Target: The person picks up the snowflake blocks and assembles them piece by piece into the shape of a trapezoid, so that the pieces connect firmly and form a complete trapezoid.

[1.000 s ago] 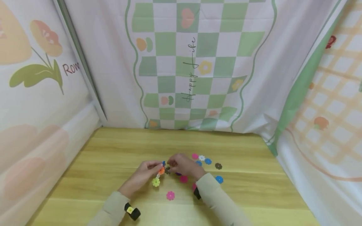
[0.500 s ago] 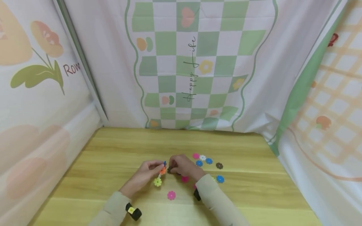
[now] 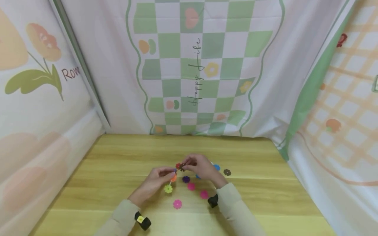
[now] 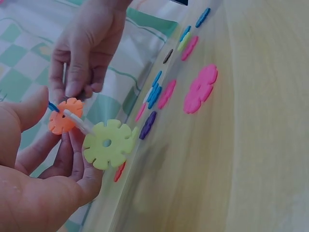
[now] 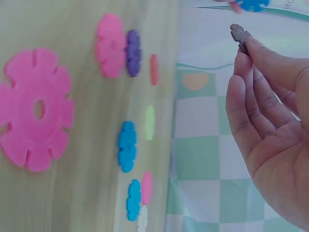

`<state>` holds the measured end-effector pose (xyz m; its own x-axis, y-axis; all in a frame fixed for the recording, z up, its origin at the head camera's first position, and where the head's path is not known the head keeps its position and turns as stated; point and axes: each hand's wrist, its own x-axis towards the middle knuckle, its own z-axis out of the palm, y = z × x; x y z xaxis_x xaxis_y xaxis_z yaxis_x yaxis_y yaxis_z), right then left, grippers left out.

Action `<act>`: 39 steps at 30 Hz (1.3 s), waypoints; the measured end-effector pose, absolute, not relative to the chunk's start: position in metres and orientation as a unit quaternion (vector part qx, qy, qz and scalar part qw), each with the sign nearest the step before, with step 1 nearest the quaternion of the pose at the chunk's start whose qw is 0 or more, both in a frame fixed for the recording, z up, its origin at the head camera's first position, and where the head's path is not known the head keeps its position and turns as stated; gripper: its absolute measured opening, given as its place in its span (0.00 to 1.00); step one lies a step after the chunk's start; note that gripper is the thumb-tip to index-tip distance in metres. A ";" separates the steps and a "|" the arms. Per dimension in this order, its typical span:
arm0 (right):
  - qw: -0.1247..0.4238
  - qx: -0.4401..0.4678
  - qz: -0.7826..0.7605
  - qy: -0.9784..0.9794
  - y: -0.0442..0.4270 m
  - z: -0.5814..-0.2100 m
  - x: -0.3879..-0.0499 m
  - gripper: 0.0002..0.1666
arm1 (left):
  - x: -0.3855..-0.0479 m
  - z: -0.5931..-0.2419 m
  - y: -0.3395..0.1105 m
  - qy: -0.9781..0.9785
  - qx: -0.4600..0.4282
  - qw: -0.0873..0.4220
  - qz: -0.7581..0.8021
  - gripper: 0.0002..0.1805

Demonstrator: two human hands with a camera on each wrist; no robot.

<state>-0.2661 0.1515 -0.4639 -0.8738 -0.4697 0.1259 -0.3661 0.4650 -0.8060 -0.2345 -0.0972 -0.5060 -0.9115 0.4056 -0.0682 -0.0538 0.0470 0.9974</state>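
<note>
In the left hand [image 3: 153, 181], a chain [image 4: 74, 108] of notched flower discs is pinched between thumb and fingers: a blue disc [image 4: 52, 107] and an orange disc [image 4: 57, 124] by the fingertips, a white disc [image 4: 77, 120] and a lime disc [image 4: 116, 153] standing out from them. By the right hand's [image 3: 203, 168] thumb and forefinger, a brown disc [image 5: 239, 35] is clamped at one edge, just beside the left fingertips and apart from the blue disc. Between the hands, below them, a purple disc [image 3: 186, 179] is left on the table [image 3: 141, 150]. For a sound join, it is judged, notch should be faced squarely to notch, the blue disc supported close behind its slot, and pressure applied straight, lest the outer links be twisted loose.
</note>
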 end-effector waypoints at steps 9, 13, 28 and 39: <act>0.024 -0.237 -0.503 0.831 0.155 -0.455 -0.251 0.08 | -0.232 -0.504 -0.089 0.704 0.136 0.175 0.675 0.27; 0.022 -0.244 -0.504 0.828 0.155 -0.458 -0.251 0.08 | -0.232 -0.505 -0.088 0.710 0.139 0.174 0.669 0.25; 0.025 -0.265 -0.482 0.835 0.154 -0.455 -0.250 0.06 | -0.229 -0.504 -0.086 0.727 0.161 0.149 0.651 0.22; 0.027 -0.266 -0.480 0.836 0.149 -0.451 -0.248 0.07 | -0.230 -0.504 -0.086 0.737 0.178 0.126 0.640 0.21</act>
